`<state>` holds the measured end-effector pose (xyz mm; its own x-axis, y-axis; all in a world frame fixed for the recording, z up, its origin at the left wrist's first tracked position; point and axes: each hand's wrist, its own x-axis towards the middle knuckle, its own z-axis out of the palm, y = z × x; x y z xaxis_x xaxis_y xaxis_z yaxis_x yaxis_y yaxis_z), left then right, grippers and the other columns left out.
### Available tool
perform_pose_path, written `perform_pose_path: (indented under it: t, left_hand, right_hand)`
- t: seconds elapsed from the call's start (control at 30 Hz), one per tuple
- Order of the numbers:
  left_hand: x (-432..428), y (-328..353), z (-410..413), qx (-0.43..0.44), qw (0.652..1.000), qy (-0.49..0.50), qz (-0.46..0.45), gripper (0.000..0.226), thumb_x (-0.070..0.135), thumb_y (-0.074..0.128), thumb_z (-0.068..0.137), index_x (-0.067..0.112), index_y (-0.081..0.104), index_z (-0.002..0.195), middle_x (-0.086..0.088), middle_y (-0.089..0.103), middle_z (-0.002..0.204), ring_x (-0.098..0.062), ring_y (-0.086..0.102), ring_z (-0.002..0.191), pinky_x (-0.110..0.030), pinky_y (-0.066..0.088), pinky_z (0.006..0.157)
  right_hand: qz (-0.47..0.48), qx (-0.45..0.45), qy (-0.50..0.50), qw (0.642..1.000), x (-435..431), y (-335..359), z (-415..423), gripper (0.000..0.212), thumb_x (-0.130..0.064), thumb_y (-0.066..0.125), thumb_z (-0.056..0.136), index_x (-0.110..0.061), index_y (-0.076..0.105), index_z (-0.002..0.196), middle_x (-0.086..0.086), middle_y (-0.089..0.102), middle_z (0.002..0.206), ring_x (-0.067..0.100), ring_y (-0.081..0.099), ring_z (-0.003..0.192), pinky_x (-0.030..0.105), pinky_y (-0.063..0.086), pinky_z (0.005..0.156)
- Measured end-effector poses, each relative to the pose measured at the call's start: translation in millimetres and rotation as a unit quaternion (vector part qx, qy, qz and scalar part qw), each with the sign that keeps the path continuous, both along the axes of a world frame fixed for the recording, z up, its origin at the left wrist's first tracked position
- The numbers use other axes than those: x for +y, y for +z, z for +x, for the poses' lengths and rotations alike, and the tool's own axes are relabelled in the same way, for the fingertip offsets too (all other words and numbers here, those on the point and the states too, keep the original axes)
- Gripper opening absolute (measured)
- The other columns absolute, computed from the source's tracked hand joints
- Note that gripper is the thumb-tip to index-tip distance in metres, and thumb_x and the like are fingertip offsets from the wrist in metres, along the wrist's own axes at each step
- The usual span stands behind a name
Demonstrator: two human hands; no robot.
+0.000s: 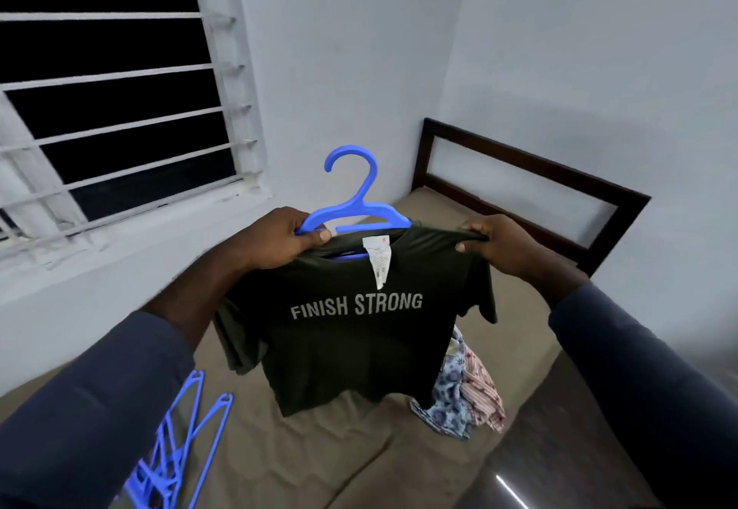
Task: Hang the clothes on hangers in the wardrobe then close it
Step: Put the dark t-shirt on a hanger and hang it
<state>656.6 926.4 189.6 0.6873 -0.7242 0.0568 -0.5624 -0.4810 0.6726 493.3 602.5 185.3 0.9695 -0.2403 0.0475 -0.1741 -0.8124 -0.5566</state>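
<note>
Left hand [279, 239] gripping hanger [355, 207], right hand [507, 245] pinching shirt [359, 348] (half-on, seemingly)

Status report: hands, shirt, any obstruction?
Left hand grips blue plastic hanger; right hand pinches shoulder of dark green printed T-shirt. Shirt partly on hanger, above tan bed. Wardrobe not in view; nothing blocking.

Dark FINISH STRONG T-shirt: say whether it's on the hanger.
Half on: blue plastic hanger has one arm inside the dark T-shirt collar, the other bare in the left hand.

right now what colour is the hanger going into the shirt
Bright blue. The hanger shows best in the head view, its hook sticking up above the dark shirt.
</note>
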Motion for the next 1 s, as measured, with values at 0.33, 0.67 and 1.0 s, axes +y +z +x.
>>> perform_pose_path:
  t: [0.33,0.67,1.0]
  left_hand:
    - [-11.8,0.5,-38.9,0.057,0.996,0.064,-0.008,0.056,0.060,0.063,0.080,0.005,0.071,0.088,-0.020,0.065,0.080,-0.022,0.057,0.070,-0.034,0.040,0.075]
    - [-33.5,-2.2,-110.3,0.058,0.996,0.065,0.002,0.063,0.055,0.061,0.083,-0.007,0.054,0.075,-0.008,0.042,0.066,-0.017,0.040,0.062,-0.034,0.030,0.066]
    - [-65.7,-11.1,-139.5,0.028,0.999,-0.027,-0.008,0.048,0.030,0.065,0.093,0.011,0.040,0.057,0.000,0.029,0.057,-0.013,0.028,0.052,-0.031,0.022,0.058]
  right_hand:
    - [0.034,-0.094,0.005,0.995,-11.5,-5.6,-60.9,0.010,-0.020,0.066,0.094,-0.017,0.073,0.100,-0.007,0.071,0.092,0.008,0.066,0.089,0.040,0.054,0.087]
    - [0.024,-0.249,-0.113,0.961,-0.2,-34.3,-144.6,0.011,-0.008,0.072,0.087,-0.019,0.073,0.087,-0.006,0.070,0.089,0.011,0.064,0.087,0.030,0.051,0.081]
    - [-0.008,-0.186,-0.163,0.969,11.4,-35.2,-227.6,0.024,-0.026,0.074,0.087,-0.024,0.061,0.108,-0.006,0.062,0.106,0.012,0.056,0.102,0.030,0.047,0.087]
